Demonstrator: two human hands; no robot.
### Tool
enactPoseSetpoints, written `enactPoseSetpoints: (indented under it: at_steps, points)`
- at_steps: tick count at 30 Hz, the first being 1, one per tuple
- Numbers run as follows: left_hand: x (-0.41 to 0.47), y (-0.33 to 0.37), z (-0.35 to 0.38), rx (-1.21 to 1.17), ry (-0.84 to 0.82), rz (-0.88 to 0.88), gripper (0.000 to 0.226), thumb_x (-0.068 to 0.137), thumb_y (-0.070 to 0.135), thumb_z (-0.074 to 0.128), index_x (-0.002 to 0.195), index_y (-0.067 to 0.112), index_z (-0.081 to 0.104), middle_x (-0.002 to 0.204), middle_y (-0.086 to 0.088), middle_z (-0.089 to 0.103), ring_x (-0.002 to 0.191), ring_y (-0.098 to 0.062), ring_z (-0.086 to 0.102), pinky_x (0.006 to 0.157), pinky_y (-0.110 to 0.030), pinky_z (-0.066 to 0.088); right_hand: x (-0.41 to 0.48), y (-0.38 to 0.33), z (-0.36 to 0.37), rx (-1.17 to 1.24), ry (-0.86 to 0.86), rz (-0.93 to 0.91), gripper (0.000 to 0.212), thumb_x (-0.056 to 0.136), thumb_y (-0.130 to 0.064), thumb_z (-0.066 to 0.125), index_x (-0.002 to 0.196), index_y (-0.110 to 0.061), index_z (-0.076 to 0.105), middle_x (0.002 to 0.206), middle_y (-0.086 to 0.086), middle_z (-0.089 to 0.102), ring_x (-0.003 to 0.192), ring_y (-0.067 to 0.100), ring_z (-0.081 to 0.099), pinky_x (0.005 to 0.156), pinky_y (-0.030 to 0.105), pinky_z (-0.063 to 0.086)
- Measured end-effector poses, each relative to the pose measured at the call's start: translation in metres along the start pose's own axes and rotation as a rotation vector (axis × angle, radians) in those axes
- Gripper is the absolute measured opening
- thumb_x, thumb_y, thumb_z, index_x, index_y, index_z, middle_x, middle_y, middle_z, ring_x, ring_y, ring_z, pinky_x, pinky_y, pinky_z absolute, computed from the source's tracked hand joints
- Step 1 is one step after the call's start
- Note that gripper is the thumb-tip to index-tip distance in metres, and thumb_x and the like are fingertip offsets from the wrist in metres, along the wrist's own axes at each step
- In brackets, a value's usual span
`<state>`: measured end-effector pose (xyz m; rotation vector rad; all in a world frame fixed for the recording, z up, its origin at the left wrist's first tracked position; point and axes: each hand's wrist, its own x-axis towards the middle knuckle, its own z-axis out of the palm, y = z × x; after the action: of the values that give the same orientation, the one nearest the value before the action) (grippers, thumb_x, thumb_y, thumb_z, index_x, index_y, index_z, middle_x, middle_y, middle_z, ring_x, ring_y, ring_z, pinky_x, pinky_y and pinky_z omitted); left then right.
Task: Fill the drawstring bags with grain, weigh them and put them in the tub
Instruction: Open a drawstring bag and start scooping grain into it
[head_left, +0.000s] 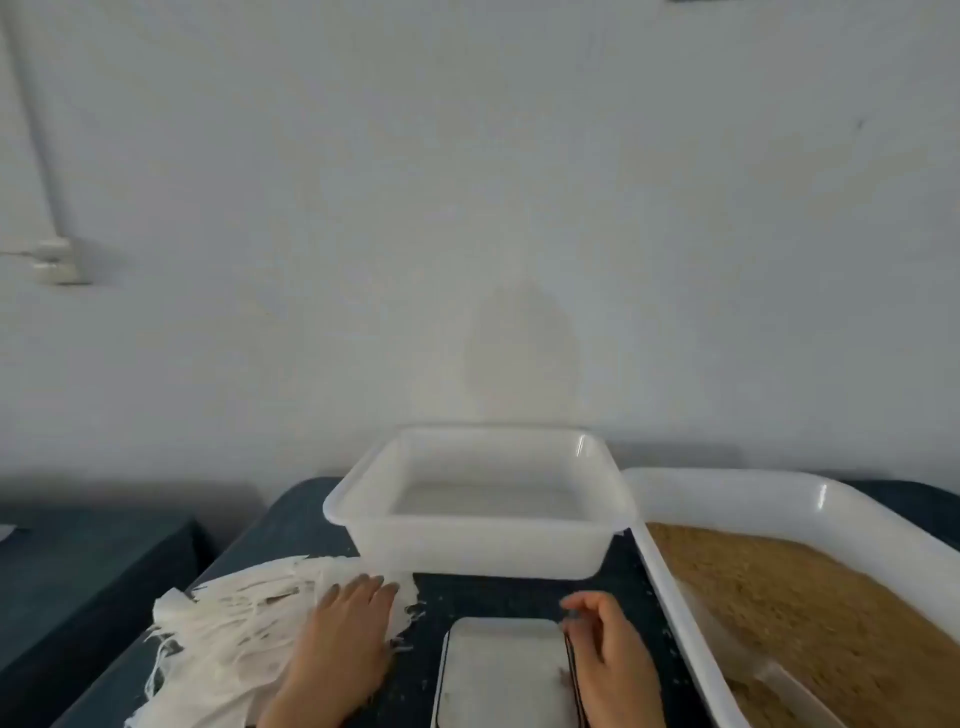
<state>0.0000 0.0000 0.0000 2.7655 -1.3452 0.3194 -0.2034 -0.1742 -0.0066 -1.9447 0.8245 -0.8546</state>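
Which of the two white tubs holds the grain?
The larger tub on the right: brown grain covers its floor. The smaller tub at centre back shows only a bare white bottom.

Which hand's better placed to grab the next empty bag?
Left. The left hand lies flat on the pile of bags; the right hand is at the right edge of the scale, by the grain tub.

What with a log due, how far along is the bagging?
Nothing done: the translucent white plastic tub holds no bags. In hand: left hand rests on the flat white drawstring bags; right hand sits at the white-topped scale. Left: filling from the brown grain, weighing, tubbing.
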Motion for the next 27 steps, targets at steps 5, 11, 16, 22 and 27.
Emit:
enactPoseSetpoints:
  at_steps: [5,11,16,22,27]
  points:
    - [0.018,-0.001,0.004,0.018,0.018,-0.087,0.035,0.103,0.039,0.039,0.135,0.028,0.049,0.138,0.003,0.054,0.128,-0.018,0.051,0.103,-0.031,0.039,0.039,0.012,0.012,-0.040,-0.166,0.158,0.017,0.102,-0.019,0.048,0.089,-0.023,0.059,0.088,-0.011,0.065,0.092,0.006,0.063,0.094,0.027,0.046]
    - [0.008,-0.007,-0.009,-0.039,0.255,-0.068,0.043,0.060,0.019,0.092,0.098,0.023,0.074,0.094,0.000,0.074,0.085,-0.020,0.073,0.071,-0.031,0.058,0.041,0.027,0.015,-0.189,-0.153,0.024,0.019,0.100,-0.019,0.052,0.083,-0.029,0.057,0.089,-0.014,0.064,0.087,-0.005,0.059,0.084,0.011,0.043]
    - [0.001,0.002,-0.014,-0.324,0.810,0.076,0.017,0.072,0.012,0.071,0.088,0.012,0.077,0.084,-0.001,0.073,0.072,-0.016,0.068,0.062,-0.026,0.055,0.034,0.035,0.021,-0.097,-0.057,-0.013,0.021,0.099,-0.017,0.053,0.085,-0.030,0.060,0.084,-0.011,0.067,0.081,-0.004,0.061,0.070,0.009,0.041]
    - [0.029,0.057,-0.048,-1.137,0.577,-0.027,0.024,0.088,0.015,0.073,0.081,0.037,0.073,0.080,0.021,0.072,0.075,0.001,0.065,0.065,-0.010,0.048,0.034,0.032,0.018,0.113,-0.084,-0.104,0.008,0.096,-0.030,0.058,0.094,-0.032,0.065,0.091,-0.009,0.069,0.086,-0.001,0.065,0.069,0.015,0.049]
    - [0.031,0.083,-0.034,-1.411,0.343,-0.076,0.028,0.084,0.011,0.076,0.077,0.039,0.075,0.082,0.006,0.075,0.078,-0.010,0.069,0.073,-0.044,0.056,0.025,0.018,0.013,0.153,-0.158,-0.236,0.024,0.084,-0.056,0.052,0.103,-0.045,0.062,0.099,-0.026,0.064,0.099,-0.009,0.056,0.078,0.007,0.044]
